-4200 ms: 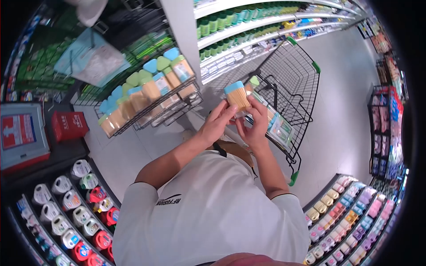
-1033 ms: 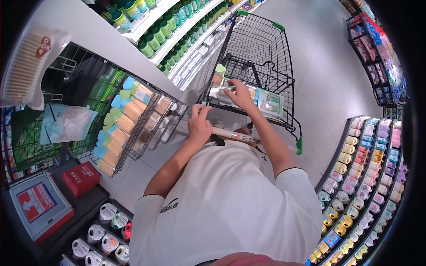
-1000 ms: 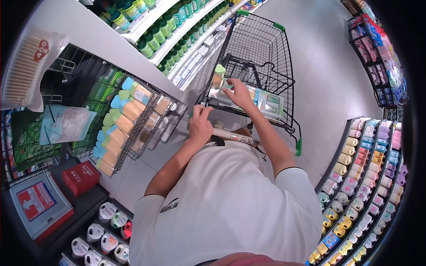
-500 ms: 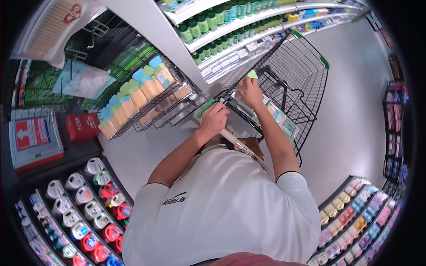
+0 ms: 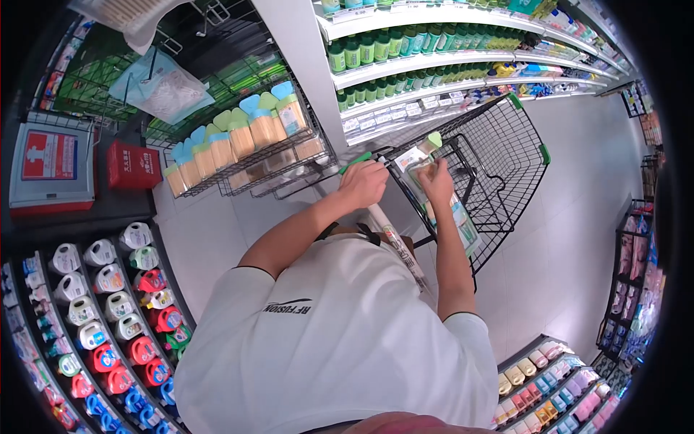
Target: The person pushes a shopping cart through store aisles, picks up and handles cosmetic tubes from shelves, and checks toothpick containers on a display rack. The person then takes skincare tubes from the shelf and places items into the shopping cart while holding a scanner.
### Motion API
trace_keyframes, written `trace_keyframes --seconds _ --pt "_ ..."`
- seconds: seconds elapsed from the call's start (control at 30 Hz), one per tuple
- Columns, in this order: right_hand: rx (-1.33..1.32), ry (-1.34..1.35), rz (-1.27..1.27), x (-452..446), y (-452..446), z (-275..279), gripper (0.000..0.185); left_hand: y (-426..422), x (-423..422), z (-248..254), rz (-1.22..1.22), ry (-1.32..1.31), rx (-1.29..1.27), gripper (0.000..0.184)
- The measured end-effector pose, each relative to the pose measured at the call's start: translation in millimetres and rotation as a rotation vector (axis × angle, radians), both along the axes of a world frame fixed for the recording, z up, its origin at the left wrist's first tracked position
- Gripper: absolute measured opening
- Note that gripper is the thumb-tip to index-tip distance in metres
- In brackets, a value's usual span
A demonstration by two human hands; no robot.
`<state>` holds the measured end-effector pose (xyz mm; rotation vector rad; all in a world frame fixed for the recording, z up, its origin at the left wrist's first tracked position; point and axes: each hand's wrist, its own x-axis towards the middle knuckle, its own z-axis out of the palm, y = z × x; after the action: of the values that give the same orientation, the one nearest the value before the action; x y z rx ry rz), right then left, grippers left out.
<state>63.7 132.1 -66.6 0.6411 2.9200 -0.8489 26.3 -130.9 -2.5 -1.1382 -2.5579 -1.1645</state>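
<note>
Two bare forearms (image 5: 293, 233) stretch upward through the middle of the frame from a white T-shirt (image 5: 340, 347) that fills the bottom centre. Just left of centre, the left hand (image 5: 363, 184) lies over the pale handle (image 5: 391, 233) of a shopping cart, its grip clamped on the bar near the green end cap (image 5: 356, 161). Right of centre, the right hand (image 5: 437, 182) reaches over the seat part of the cart, fingers bent down among the packs; whether its grip is clamped on one of them, I cannot tell.

Under and beside that hand, clear flat packs (image 5: 467, 230) lie in a slanting row, with a white-labelled pack (image 5: 410, 158) at the upper end. A tub with a green lid (image 5: 434, 140) sits next to it, just above the fingers. Beyond, the black wire cart (image 5: 545, 154) extends to the upper right.

Left of the handle, a wire rack (image 5: 230, 189) bears a row of tubs of pale sticks (image 5: 262, 130) with blue and green lids. A light-blue bag (image 5: 163, 90) hangs above it, upper left. A red box (image 5: 134, 165) stands at the left beside a grey case (image 5: 52, 163). Detergent jugs (image 5: 105, 358) line shelves at lower left, and pastel bottles (image 5: 526, 367) at lower right. Farthest off, white shelves (image 5: 434, 64) with green bottles (image 5: 366, 50) curve across the top.
</note>
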Motion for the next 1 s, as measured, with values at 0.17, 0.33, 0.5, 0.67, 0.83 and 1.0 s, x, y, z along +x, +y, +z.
trace_keyframes --seconds 0.17,0.33,0.5,0.67,0.83,1.0 --pt "-0.089 0.288 -0.118 23.9 2.7 58.5 0.061 2.7 -12.7 15.2 -0.045 -0.09 0.027 0.015" --pt "-0.094 0.655 -0.078 34.4 -52.3 146.3 0.06 22.1 -2.0 36.8 -0.01 -0.592 0.327 0.035" --pt "0.158 0.837 0.259 35.9 -110.9 166.0 0.07 5.2 1.1 115.2 -0.106 -1.411 0.702 0.054" --pt "0.15 0.979 0.426 11.1 -155.3 163.4 0.064 -38.5 -3.7 129.6 0.083 -1.389 0.869 0.048" --pt "-0.096 0.909 0.591 -20.1 -200.8 178.2 0.072 -102.1 -23.5 124.2 0.166 -1.346 0.9 0.042" --pt "-0.511 0.672 0.622 -51.9 -229.9 200.9 0.09 -154.3 -28.5 125.2 0.121 -1.213 1.039 0.044"
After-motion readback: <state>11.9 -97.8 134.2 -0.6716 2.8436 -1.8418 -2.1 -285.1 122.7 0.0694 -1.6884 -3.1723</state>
